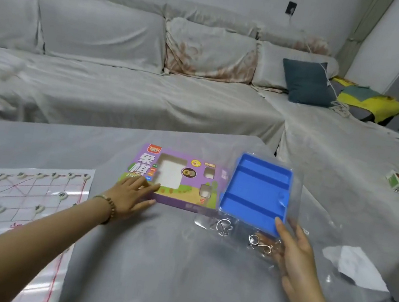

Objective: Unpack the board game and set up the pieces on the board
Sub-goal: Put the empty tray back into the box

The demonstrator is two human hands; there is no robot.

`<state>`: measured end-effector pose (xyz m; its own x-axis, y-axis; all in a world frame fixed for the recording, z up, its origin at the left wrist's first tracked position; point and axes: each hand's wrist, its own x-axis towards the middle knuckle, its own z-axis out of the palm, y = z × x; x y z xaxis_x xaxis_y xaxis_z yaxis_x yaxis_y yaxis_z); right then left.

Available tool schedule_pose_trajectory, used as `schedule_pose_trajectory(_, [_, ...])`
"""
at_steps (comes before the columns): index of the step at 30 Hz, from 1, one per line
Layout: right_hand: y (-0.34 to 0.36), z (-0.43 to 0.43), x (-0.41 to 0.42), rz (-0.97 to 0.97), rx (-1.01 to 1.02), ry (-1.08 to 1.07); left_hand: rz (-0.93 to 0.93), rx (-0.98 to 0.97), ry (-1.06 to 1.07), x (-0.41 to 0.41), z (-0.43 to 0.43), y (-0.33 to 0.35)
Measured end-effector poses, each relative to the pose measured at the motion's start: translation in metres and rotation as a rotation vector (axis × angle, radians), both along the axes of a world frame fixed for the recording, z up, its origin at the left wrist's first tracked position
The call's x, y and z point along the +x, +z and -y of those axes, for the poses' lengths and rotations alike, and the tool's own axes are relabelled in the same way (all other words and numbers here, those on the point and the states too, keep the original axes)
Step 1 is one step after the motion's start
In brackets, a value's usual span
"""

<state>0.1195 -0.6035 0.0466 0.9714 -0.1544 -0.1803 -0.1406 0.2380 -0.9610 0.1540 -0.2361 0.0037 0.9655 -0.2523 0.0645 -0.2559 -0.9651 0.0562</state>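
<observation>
Left hand (130, 198): my fingers lie flat on the purple box (183, 182) (frame centre).
Right hand (293, 252): I pinch the blue tray (256, 191).

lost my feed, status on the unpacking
Left hand flat on purple box. Right hand holds blue tray. Pieces on board. Wire puzzles under tray.
</observation>
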Motion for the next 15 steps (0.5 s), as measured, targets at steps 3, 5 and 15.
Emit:
schedule_pose_trajectory(3, [0.01, 0.004, -0.022, 0.015, 0.0, 0.025, 0.072, -0.021, 0.149, -0.025, -0.005, -0.006])
schedule_pose_trajectory(5, [0.013, 0.006, -0.033, 0.014, -0.015, 0.039, 0.043, -0.089, 0.225, -0.035, 0.02, 0.0])
schedule_pose_trajectory(15, [0.003, 0.043, -0.07, 0.02, -0.118, 0.105, -0.154, -0.17, 0.246, -0.059, 0.124, -0.009])
